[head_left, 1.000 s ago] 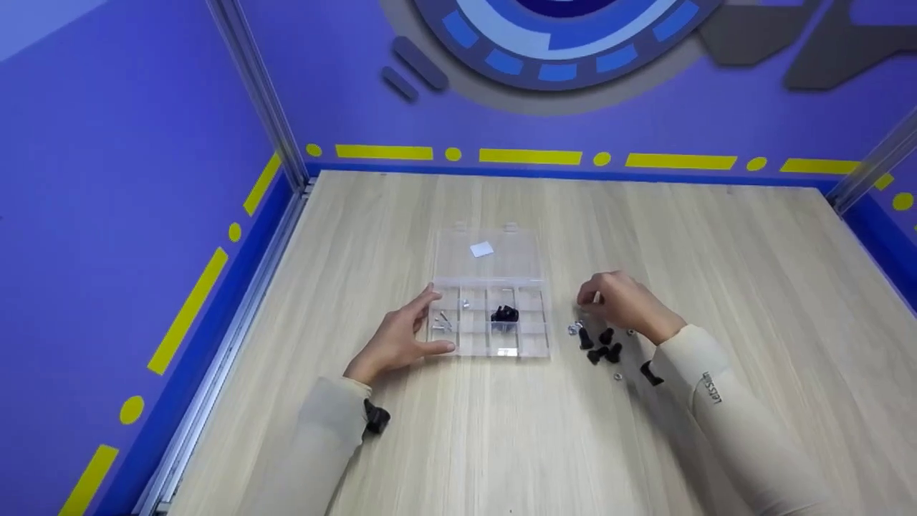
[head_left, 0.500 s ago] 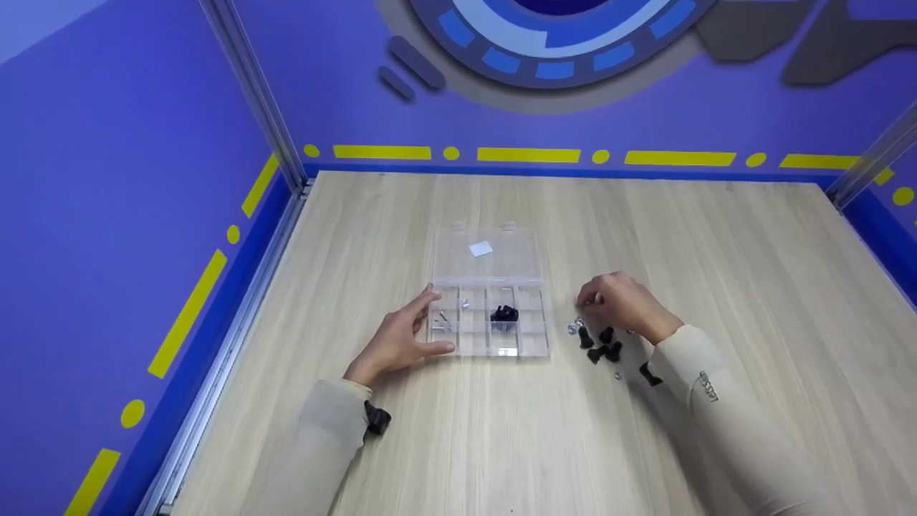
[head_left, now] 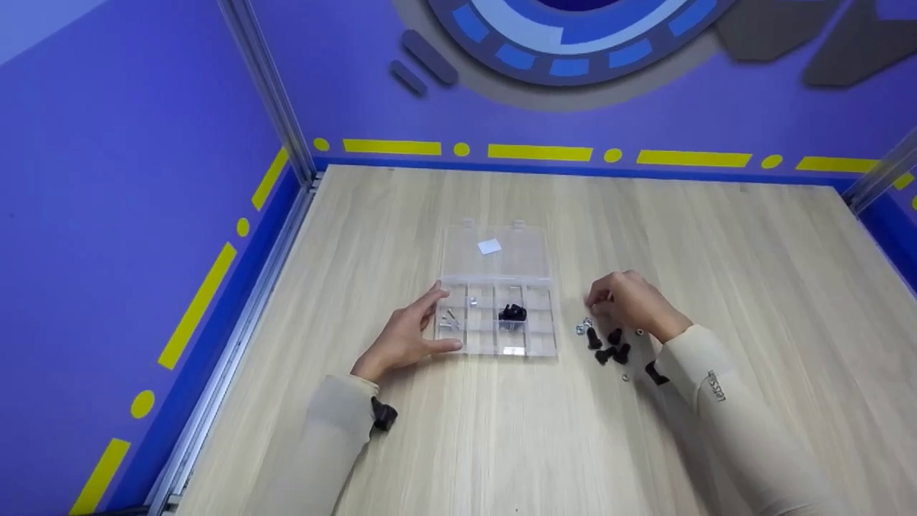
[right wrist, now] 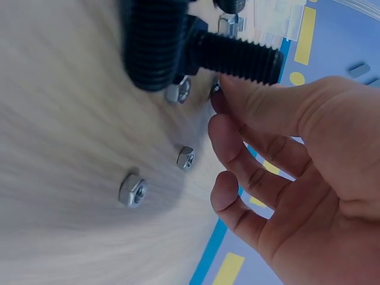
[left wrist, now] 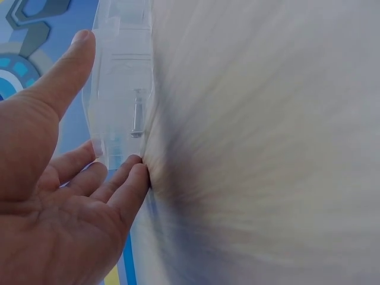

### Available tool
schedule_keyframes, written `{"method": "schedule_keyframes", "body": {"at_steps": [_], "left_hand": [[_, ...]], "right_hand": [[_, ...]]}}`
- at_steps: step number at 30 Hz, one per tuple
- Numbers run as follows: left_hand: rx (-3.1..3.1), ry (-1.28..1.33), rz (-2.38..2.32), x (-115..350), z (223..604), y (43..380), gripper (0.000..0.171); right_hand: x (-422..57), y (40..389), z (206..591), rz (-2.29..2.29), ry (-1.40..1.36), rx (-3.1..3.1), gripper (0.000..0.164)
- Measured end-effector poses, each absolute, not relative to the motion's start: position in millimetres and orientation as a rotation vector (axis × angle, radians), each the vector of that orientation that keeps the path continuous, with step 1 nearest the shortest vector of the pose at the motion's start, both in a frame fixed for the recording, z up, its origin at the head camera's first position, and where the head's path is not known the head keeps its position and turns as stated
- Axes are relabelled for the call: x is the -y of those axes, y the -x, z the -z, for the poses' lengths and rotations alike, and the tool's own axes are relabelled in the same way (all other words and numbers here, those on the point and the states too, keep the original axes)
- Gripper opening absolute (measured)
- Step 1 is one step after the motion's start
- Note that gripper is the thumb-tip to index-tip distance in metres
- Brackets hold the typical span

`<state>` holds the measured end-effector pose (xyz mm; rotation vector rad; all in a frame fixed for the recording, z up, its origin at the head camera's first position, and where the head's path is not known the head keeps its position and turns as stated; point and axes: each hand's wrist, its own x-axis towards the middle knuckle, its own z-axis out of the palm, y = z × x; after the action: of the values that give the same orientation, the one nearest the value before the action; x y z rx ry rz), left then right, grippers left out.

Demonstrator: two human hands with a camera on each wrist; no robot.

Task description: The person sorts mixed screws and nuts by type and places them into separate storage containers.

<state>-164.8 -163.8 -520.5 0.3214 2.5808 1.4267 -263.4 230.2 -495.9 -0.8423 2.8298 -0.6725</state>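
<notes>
A clear plastic compartment box (head_left: 541, 351) lies with its lid (head_left: 458, 258) raised flat behind it. My left hand (head_left: 405, 337) rests against its left end, thumb extended over the front corner and fingertips touching the side. Small silver screws (head_left: 451, 321), a nut (head_left: 473, 302) and black bolts (head_left: 512, 313) sit in separate compartments. My right hand (head_left: 634, 302) is low over the table right of the box, thumb and forefinger pinching a small metal nut (right wrist: 216, 88), mostly hidden by the fingertips. Large black bolts (right wrist: 237, 56) and loose nuts (right wrist: 133, 190) lie close by.
A small white paper (head_left: 489, 246) lies on the lid. Several black bolts (head_left: 622, 352) and small nuts (head_left: 625, 378) are scattered on the wooden table (head_left: 466, 444) under and before my right hand. Blue walls (head_left: 143, 179) stand behind and to the left.
The view has shifted slightly, so everything sits a little further right. Both hands keep nearly the same places, the right one staying low over the nuts.
</notes>
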Motion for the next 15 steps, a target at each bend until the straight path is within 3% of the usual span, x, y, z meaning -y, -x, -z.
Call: {"method": "schedule_keyframes", "body": {"at_steps": [15], "left_hand": [[-2.631,-0.362,-1.374,162.3,520.7,166.3,0.089]], "right_hand": [[-230.6,260.1,492.3,0.651,0.807,-2.829,0.012]]}}
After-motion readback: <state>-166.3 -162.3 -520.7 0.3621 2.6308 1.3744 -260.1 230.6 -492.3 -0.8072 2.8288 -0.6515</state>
